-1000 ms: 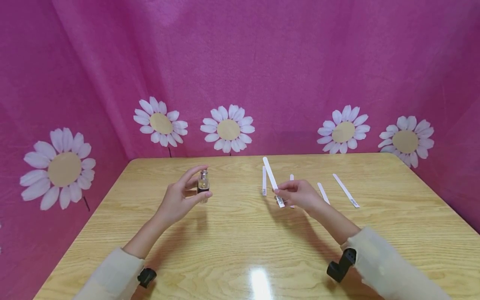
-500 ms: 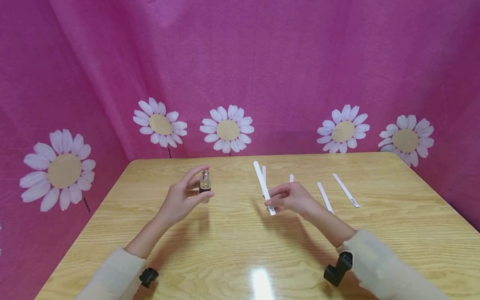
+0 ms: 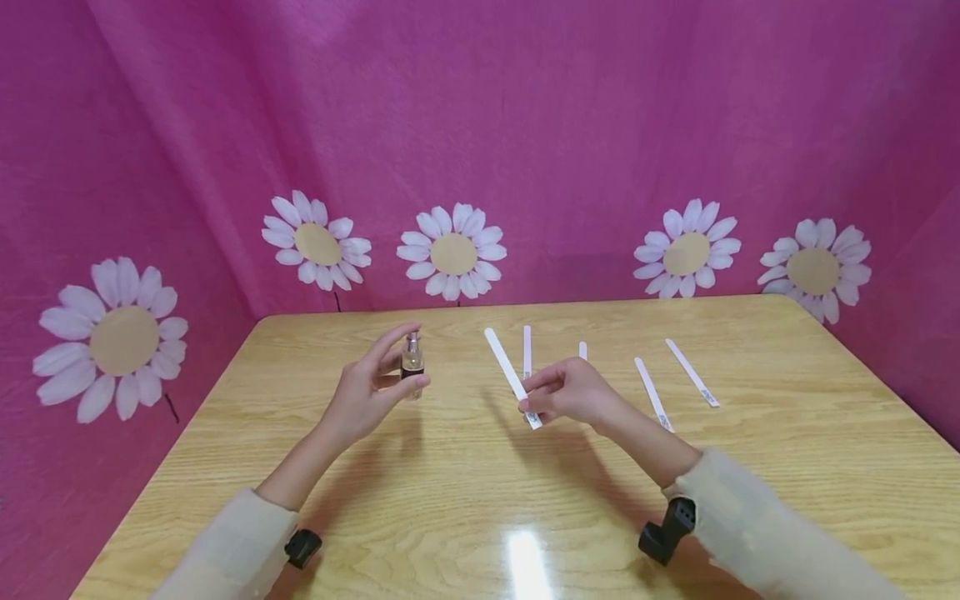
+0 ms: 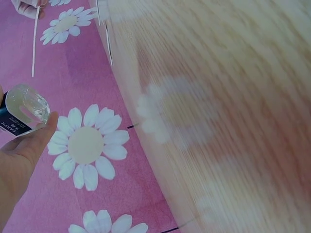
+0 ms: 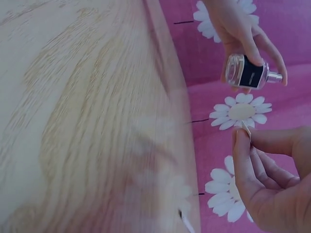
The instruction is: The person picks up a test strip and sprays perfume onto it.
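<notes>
The left hand (image 3: 365,392) holds a small glass spray bottle (image 3: 412,365) upright above the counter (image 3: 450,492), thumb and fingers closed round it, forefinger arched over the nozzle. The right hand (image 3: 573,392) pinches a white paper strip (image 3: 510,375) by its lower end, its free end tilted toward the bottle, apparently to catch spray. Four more strips (image 3: 690,372) lie flat behind, out of the way.

A small clear glass bottle (image 3: 412,365) with a dark label stands upright, held above the worktop; a white paper strip (image 3: 512,377) tilts towards it.
</notes>
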Tool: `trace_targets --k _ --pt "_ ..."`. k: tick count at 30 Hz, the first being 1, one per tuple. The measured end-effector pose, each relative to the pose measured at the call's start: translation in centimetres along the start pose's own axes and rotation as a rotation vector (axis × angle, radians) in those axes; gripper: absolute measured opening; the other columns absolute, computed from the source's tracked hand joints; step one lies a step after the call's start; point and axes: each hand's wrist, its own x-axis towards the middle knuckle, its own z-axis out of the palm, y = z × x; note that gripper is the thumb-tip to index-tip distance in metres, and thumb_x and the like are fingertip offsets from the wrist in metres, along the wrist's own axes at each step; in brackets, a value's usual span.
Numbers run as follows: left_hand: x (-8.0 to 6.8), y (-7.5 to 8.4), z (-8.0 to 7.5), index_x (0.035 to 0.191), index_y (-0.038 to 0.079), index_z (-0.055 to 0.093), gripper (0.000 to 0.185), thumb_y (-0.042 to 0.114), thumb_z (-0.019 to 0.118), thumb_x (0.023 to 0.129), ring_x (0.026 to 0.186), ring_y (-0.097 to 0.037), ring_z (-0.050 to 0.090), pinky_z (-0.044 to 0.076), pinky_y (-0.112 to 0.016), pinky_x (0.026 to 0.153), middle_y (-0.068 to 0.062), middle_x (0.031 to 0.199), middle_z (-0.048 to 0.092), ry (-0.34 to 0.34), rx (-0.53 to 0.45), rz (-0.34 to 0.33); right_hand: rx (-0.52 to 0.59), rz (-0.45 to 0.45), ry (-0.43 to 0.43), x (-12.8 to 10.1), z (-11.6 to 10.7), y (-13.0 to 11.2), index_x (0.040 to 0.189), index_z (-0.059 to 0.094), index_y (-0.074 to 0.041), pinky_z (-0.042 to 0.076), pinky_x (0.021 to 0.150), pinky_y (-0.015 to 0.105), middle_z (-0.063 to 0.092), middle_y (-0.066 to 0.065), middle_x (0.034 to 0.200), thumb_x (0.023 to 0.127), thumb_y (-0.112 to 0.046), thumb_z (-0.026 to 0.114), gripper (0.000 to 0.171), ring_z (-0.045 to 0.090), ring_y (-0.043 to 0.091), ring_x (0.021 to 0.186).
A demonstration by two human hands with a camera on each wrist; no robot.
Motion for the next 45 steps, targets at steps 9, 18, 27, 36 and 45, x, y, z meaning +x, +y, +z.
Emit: trace_targets --k 9,18,27,36,45 --pt "0.0 0.1 0.2 0.138 0.018 0.048 0.062 0.007 0.074 0.083 0.100 -0.028 0.071 0.061 -0.030 0.076 -0.021 0.110 0.071 0.010 0.012 0.030 -0.056 -0.044 -0.028 -0.6 0.6 -1.5 0.110 0.065 0.012 0.062 0.069 0.031 0.075 0.019 0.087 0.084 -0.003 0.070 0.031 0.069 0.007 0.065" --pt "-0.1 0.1 0.6 0.129 0.010 0.054 0.057 0.001 0.076 0.078 0.078 -0.005 0.068 0.060 -0.023 0.067 -0.016 0.087 0.074 0.034 -0.022 0.106 -0.095 -0.101 -0.043 -1.3 1.4 -2.7 0.109 0.067 0.011 0.062 0.068 0.033 0.074 0.022 0.090 0.084 -0.002 0.069 0.028 0.069 0.008 0.067" --pt "-0.1 0.4 1.0 0.133 0.014 0.053 0.061 0.004 0.077 0.079 0.086 -0.024 0.073 0.061 -0.028 0.070 -0.017 0.096 0.074 0.079 0.033 0.075 -0.087 -0.080 -0.037 -1.5 1.5 -3.0 0.107 0.068 0.011 0.062 0.066 0.031 0.074 0.021 0.089 0.084 -0.001 0.069 0.026 0.069 0.008 0.068" --pt "-0.3 0.4 1.0 0.128 0.013 0.055 0.056 0.003 0.077 0.078 0.075 -0.017 0.071 0.061 -0.028 0.065 -0.013 0.091 0.075 0.099 0.072 0.087 -0.097 -0.082 -0.034 -1.7 1.5 -3.0 0.107 0.068 0.010 0.061 0.065 0.029 0.075 0.019 0.088 0.084 -0.002 0.069 0.026 0.069 0.007 0.068" --pt "-0.3 0.6 0.5 0.135 0.014 0.051 0.062 0.006 0.076 0.080 0.090 -0.028 0.073 0.061 -0.038 0.077 -0.017 0.107 0.073 0.136 0.064 0.018 -0.114 -0.070 0.011 -1.5 0.1 -2.0 0.109 0.066 0.009 0.061 0.066 0.030 0.075 0.015 0.086 0.084 -0.005 0.070 0.029 0.067 0.006 0.066"
